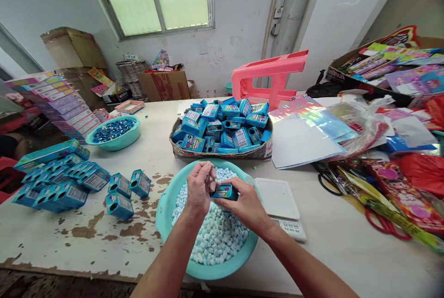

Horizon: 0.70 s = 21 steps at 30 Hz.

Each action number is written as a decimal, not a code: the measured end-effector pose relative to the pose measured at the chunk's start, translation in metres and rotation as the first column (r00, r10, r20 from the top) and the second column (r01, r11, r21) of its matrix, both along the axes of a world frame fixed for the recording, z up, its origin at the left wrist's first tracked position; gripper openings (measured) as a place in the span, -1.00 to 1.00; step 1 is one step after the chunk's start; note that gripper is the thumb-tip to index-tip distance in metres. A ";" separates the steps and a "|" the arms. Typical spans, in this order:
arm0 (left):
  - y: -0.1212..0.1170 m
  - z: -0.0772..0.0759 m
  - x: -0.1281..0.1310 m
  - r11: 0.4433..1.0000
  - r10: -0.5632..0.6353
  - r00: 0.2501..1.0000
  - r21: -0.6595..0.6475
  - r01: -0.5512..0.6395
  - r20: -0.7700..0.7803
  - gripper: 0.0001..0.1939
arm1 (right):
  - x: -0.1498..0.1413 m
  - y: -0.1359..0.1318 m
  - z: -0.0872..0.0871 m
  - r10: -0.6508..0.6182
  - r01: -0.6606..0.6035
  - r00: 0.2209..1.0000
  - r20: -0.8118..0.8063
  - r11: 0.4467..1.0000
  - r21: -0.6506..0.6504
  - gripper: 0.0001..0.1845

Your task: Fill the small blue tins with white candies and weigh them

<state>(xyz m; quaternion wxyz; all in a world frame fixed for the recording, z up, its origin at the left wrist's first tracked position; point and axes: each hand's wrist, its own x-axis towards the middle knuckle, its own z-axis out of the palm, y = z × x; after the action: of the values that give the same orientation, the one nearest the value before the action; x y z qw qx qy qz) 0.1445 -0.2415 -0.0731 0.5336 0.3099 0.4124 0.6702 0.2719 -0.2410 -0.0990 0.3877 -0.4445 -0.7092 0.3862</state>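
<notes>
Holds a small blue card-like box (224,191) in the right hand (247,200), with grip closed on its sides, above the round teal plastic bowl (211,272) of pale blue, pebble-like pieces (215,238). Has the left hand (199,186) nearly closed beside the box; cannot tell about anything inside that grip. Likely a light, smooth box, easy to dent; best held softly by its sides. Under the bowl, a worn white desk (154,124); far behind it, a pale wall (248,25) and window (133,6).
</notes>
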 end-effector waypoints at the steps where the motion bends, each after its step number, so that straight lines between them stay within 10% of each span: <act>1: 0.000 0.001 0.000 1.000 -0.009 1.000 -0.002 0.009 0.002 -0.83 | 0.001 0.001 -0.001 -0.003 0.003 1.000 -0.015 1.000 -0.004 -0.70; 7: 0.006 -0.007 -0.025 0.999 0.025 0.962 -0.015 -0.030 -0.271 -0.77 | 0.032 -0.005 -0.001 -0.042 0.017 0.980 -0.193 0.992 -0.128 -0.62; 14: 0.035 -0.068 -0.033 0.984 -0.144 0.318 -0.101 0.145 -0.937 -0.80 | 0.058 -0.010 0.008 -0.130 0.094 0.964 -0.232 0.982 -0.162 -0.58; 21: 0.024 -0.092 -0.002 0.962 -0.245 0.134 -0.223 0.158 -0.960 -0.74 | 0.061 -0.011 0.012 -0.234 0.199 0.945 -0.228 0.966 -0.163 -0.55</act>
<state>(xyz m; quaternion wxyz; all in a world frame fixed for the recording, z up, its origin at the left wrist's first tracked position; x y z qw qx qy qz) 0.1428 -0.2177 -0.1649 0.2359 0.7021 0.6351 0.2192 0.3333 -0.2518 -0.0871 0.4808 -0.4944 -0.5742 0.4413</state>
